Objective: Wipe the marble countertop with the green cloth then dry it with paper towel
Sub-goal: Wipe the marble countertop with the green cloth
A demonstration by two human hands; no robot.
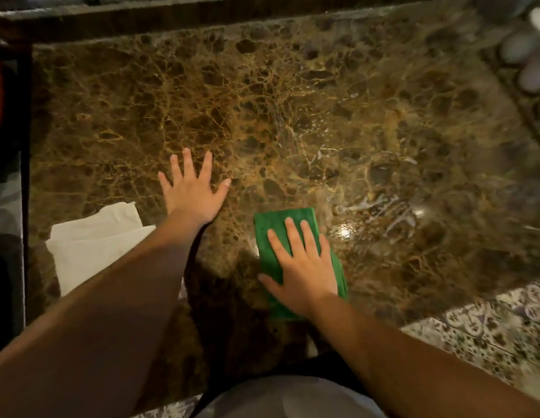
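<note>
right hand (302, 267) flat on green cloth (281, 224) (folded)

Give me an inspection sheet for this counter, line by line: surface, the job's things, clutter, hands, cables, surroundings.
Surface: brown veined marble countertop, glossy, with wet streaks and glare right of the cloth.
Job's things: folded green cloth flat on the counter near the front edge; white paper towel lying near the front left, partly under the left forearm.
Clutter: pale rounded objects at the far right corner, too blurred to identify.
Hands: left hand flat on bare marble, fingers spread; right hand pressed flat on the cloth.
Cables: nothing seen.
Surroundings: patterned floor tiles at lower right.
</note>
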